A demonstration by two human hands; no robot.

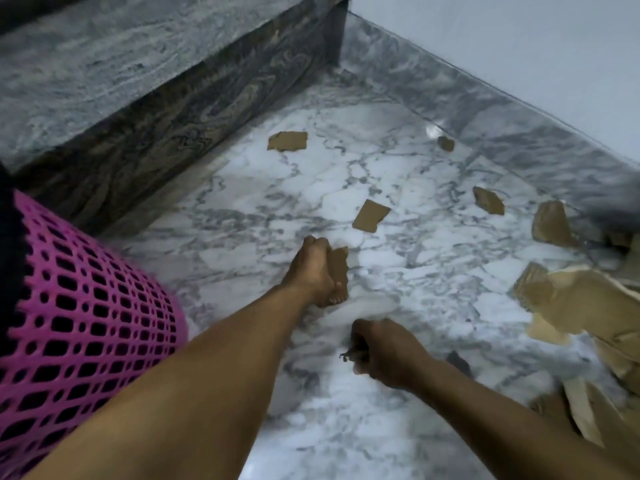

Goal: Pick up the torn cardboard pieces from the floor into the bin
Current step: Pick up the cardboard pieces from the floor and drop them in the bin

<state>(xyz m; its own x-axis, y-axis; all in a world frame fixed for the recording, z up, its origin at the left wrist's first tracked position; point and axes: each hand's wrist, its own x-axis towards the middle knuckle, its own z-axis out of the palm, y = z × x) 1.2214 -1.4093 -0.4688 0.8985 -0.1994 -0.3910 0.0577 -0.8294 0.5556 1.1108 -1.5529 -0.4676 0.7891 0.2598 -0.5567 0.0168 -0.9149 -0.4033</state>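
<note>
My left hand [313, 270] is shut on a brown torn cardboard piece [339, 266] just above the marble floor. Nearer to me, my right hand [384, 353] is closed around something small and dark; I cannot tell what it is. The pink mesh bin [79, 327] stands at the left, beside my left forearm. Several torn pieces lie loose on the floor: one [370, 215] just beyond my left hand, one [287, 141] near the step, a small one [446, 143] by the skirting, and one [488, 200] further right.
A dark marble step [166, 133] rises at the back left. A marble skirting and white wall [519, 46] close off the back right. A heap of larger cardboard [588, 306] lies at the right edge. White marble floor [398, 271] spreads between them.
</note>
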